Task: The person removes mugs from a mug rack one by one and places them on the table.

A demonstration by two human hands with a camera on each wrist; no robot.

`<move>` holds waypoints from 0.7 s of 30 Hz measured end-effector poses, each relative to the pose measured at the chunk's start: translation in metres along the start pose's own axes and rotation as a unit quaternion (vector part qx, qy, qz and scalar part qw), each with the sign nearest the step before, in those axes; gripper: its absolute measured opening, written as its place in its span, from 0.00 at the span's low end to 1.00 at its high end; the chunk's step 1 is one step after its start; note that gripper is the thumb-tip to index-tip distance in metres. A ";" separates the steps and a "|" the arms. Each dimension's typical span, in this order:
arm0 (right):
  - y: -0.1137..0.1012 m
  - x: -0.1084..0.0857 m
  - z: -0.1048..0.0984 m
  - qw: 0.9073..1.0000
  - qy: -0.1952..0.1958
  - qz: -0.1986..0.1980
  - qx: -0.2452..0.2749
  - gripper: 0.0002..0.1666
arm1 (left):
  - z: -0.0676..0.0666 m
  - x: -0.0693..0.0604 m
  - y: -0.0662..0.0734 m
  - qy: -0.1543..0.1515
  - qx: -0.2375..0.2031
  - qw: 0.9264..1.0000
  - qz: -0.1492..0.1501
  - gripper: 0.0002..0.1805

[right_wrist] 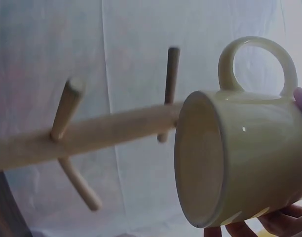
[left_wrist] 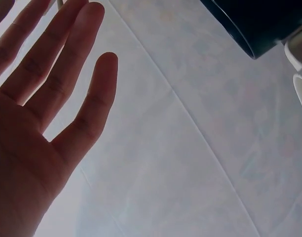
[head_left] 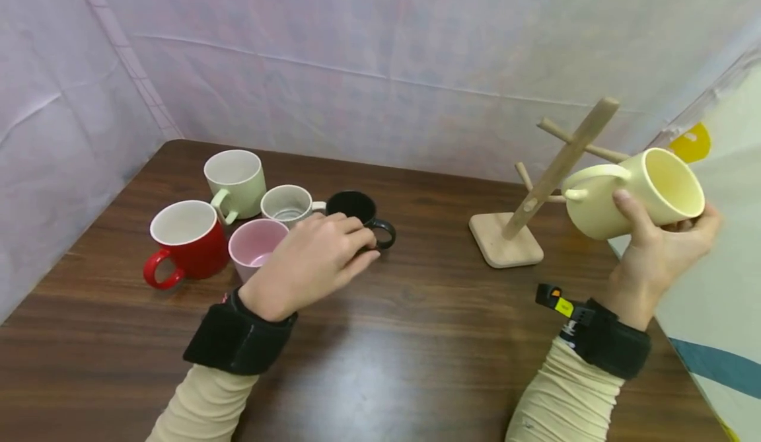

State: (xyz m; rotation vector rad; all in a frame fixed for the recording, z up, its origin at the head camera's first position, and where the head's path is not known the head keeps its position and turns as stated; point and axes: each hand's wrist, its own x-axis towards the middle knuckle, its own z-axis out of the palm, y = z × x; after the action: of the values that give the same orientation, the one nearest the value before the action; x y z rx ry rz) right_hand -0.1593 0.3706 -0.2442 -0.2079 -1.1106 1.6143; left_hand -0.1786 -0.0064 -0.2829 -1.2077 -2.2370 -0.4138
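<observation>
My right hand (head_left: 660, 250) grips a pale yellow mug (head_left: 639, 194) by its body, thumb on the near side. The mug is tilted on its side, handle toward the wooden mug tree (head_left: 553, 171); in the right wrist view the mug's opening (right_wrist: 200, 160) shows beside the tree's pegs. My left hand (head_left: 315, 257) hovers with loosely extended fingers, holding nothing, close to a black mug (head_left: 352, 204). In the left wrist view the fingers (left_wrist: 57, 84) are spread apart from the dark mug (left_wrist: 262, 24). In the head view this hand partly hides the black mug and a pink mug (head_left: 252, 247).
At the left of the dark wooden table (head_left: 380, 336) stand a red mug (head_left: 199, 250), a pale green mug (head_left: 244, 194) and a small whitish cup (head_left: 285, 204). A pale cloth wall (head_left: 357, 65) hangs behind. A yellow object (head_left: 692, 143) lies past the tree.
</observation>
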 end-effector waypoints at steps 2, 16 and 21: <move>0.001 -0.004 0.004 1.000 -0.015 0.001 0.007 0.43 | -0.001 -0.001 -0.002 0.005 -0.003 1.000 -0.002 0.07; 0.008 -0.034 0.030 0.986 -0.141 -0.004 -0.087 0.41 | -0.005 -0.002 -0.009 0.015 -0.007 0.998 -0.062 0.06; 0.009 -0.041 0.035 0.982 -0.166 -0.002 -0.091 0.39 | -0.007 -0.003 -0.012 0.019 -0.007 0.997 -0.071 0.06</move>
State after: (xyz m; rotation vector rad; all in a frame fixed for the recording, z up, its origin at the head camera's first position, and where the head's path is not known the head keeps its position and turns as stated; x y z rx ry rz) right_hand -0.1729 0.3180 -0.2480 -0.0558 -1.5165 1.5800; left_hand -0.1857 -0.0184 -0.2792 -1.0418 -2.2980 -0.5058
